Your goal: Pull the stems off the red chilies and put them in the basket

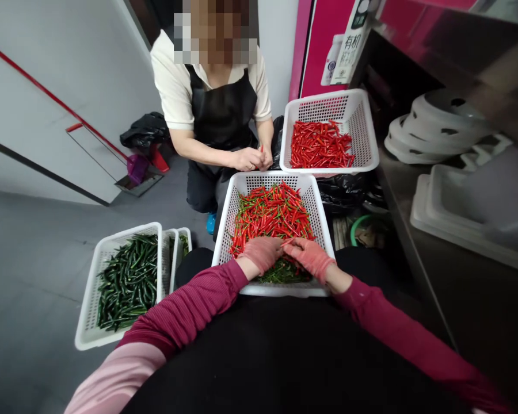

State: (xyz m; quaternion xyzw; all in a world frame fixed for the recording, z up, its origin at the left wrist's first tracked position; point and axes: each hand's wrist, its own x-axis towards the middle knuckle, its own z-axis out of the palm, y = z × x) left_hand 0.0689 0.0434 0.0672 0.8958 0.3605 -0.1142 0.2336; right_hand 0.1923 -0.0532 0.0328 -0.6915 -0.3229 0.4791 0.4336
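My left hand [262, 253] and my right hand [311, 257], both in thin pinkish gloves, meet over a white plastic basket [223, 241]. Between their pinched fingertips is a small red chili pepper [288, 242]. The basket holds a heap of red chili peppers [271, 214], many with green stems. Beneath my hands, at the near end, lies a pile of green stems [285, 271]. My fingers partly hide the chili they hold.
Opposite me a person [224, 109] in a black apron has both hands together near the basket's far rim. A second white basket [362, 132] holds stemless red chilies. At left, another basket [86, 305] holds green chilies. A metal counter [470, 287] runs along the right.
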